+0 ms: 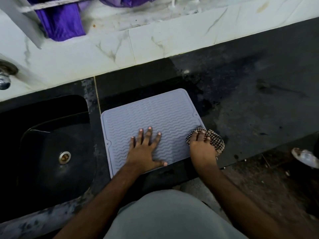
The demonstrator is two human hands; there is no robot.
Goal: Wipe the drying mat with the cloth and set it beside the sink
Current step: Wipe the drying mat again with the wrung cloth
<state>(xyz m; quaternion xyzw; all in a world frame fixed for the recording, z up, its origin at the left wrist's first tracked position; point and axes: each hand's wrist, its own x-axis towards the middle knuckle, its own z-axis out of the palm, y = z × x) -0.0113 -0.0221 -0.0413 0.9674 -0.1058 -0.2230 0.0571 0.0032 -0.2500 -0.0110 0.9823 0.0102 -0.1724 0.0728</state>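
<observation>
Now the mat (155,118) lies flat on the counter (250,104) beside the sink (51,152). The left hand (145,150) presses it, fingers spread; the right hand (202,147) grips the cloth (214,138) at its right edge.

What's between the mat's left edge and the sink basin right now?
Only a bare strip of black countertop, with a pale seam line running along it; nothing sits there. The drying mat and sink both show in the head view.

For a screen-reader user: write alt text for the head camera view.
A person's left hand presses flat on a grey drying mat while the right hand holds a checked cloth at its right edge. A black sink lies left of it.
</observation>
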